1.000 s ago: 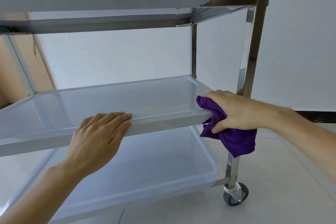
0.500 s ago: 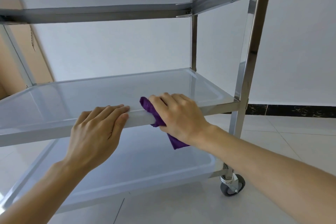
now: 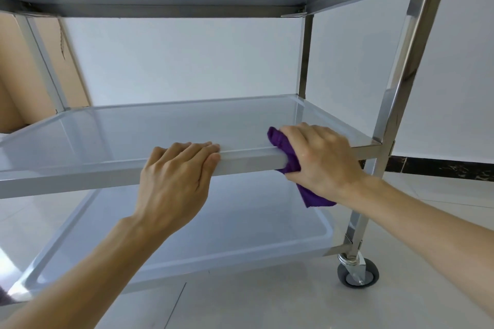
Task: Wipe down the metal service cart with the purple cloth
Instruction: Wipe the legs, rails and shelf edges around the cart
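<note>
1. Step in hand, as I judge it: wiping the front rim of the middle shelf [image 3: 248, 161] of the metal service cart [image 3: 417, 61]. The work sits right of centre in the frame.

2. Purple cloth [image 3: 287, 152]: bunched over the front rim, one fold lying on the shelf's top edge, the rest wrapped down the rim face, with a tail hanging below it toward lower right.

3. Right hand [image 3: 318, 160]: clamped round the cloth and the rim together. Fingers curl over the top onto the shelf edge; the thumb presses the cloth from below the rim. Cloth lies between palm and metal.

4. Left hand [image 3: 176, 181]: centre of frame, holds no cloth. Fingers lie together and bend over the same front rim; thumb tip rests on the rim face. Reads as a steadying hold on the cart.

5. The two hands are near each other on the rim, not touching; bare rim shows between them.

6. Next move, my judgement: slide the wrapped cloth along the rim with even pressure, keeping the cloth folded over both faces. The left hand sits in the cloth's path leftward and would need shifting.

7. Risk: the cart stands on a caster [image 3: 358, 272] at lower right; a hard sideways stroke could roll it, hence the bracing hand.

8. Lower shelf [image 3: 213, 248] and top shelf [image 3: 160, 5] are visible; whether they are wiped I cannot tell.
</note>
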